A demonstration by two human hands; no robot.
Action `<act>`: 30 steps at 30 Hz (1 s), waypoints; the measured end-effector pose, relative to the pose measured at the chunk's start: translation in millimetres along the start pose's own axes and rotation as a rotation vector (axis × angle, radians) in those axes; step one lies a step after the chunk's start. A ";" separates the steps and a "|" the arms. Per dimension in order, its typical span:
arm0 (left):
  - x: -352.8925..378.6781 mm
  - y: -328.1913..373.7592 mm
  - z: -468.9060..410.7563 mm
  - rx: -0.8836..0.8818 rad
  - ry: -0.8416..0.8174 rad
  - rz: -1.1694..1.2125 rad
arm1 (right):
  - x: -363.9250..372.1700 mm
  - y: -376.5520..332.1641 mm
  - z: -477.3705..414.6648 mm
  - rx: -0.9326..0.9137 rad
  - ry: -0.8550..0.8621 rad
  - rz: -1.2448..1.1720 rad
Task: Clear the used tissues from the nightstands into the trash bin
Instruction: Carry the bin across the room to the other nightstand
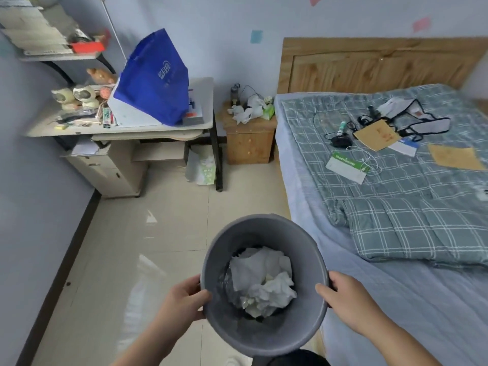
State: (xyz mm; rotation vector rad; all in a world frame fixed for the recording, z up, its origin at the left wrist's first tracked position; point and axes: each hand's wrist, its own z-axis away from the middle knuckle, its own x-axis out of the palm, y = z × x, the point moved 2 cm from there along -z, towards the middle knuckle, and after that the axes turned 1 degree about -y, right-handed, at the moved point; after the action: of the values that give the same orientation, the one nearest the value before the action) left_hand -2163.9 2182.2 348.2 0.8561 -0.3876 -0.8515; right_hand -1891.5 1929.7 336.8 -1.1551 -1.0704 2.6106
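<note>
I hold one grey bin [266, 336] close below me, with its mouth turned up toward me. My left hand [184, 299] grips the rim on its left side, thumb hooked inside and fingers curled round the outer wall. My right hand [343, 294] grips the opposite side the same way, thumb over the rim. Both forearms reach in from the bottom edge, slanting inward toward the bin.

In the bottom of the bin lies a heap of crumpled white tissues [264, 281]; I cannot count them singly.

One wooden nightstand [249, 143] shows, well ahead, between the desk [148, 126] and the bed [396, 299]. On its top lie more crumpled tissues [248, 109], about three or four clumps. Just right of them is a green tissue pack [268, 112], and one bottle [234, 95] stands at the back left corner.

One blue bag [155, 80] stands on the desk; its white print is unreadable from here. On the bed lie two brown envelopes [376, 134] and one green-and-white card [347, 167], whose lettering is too small to read.
</note>
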 end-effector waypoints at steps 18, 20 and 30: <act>-10.2 183.1 -248.0 -0.057 0.042 -0.027 | -90.1 -93.6 -279.0 0.049 -0.038 -0.065; -13.3 199.9 -273.8 -0.062 0.042 -0.010 | -101.8 -110.2 -305.5 0.047 -0.031 -0.052; -39.0 291.5 -428.7 -0.082 -0.018 -0.037 | -128.1 -168.9 -452.8 0.100 -0.054 -0.019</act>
State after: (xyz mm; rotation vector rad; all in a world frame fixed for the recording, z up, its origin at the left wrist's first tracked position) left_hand -1781.9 2533.3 315.6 0.7826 -0.3513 -0.9044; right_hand -1524.2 2267.9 311.2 -1.0542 -0.9435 2.6611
